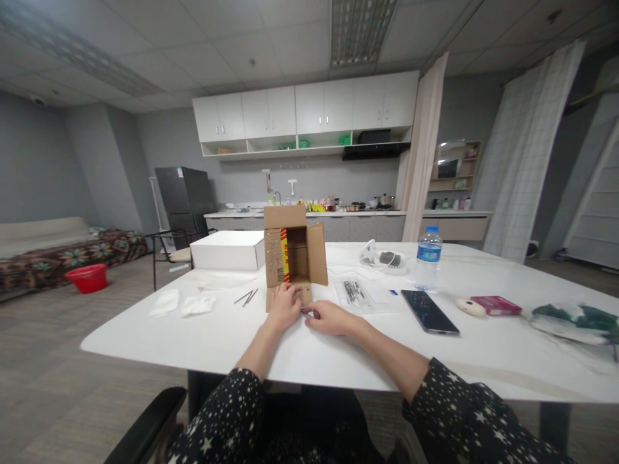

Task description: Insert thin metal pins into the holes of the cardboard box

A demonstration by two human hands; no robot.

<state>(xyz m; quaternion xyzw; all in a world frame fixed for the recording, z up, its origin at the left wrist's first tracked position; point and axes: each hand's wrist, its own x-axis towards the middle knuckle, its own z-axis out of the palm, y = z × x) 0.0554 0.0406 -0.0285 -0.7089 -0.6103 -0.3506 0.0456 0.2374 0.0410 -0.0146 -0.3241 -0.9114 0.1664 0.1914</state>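
An open cardboard box [275,258] stands on the white table in front of me, its inside facing me and its flaps spread. My left hand [284,306] lies on the box's lower front flap, fingers extended over the cardboard. Just to its right, at the flap's edge, my right hand [329,318] is closed around a small dark tool [316,314] with a metallic end. My fingers hide most of that tool, so its kind is unclear. Small pale dots, perhaps holes or studs, cover the box's left flap beside a red-and-yellow strip [284,254].
Thin dark rods [249,297] and white tissues [198,306] lie left, before a white box [228,249]. Rightward are a clear packet [355,294], a phone [428,310], a water bottle [428,258], a white corded device [368,253] and a magenta pack [496,305].
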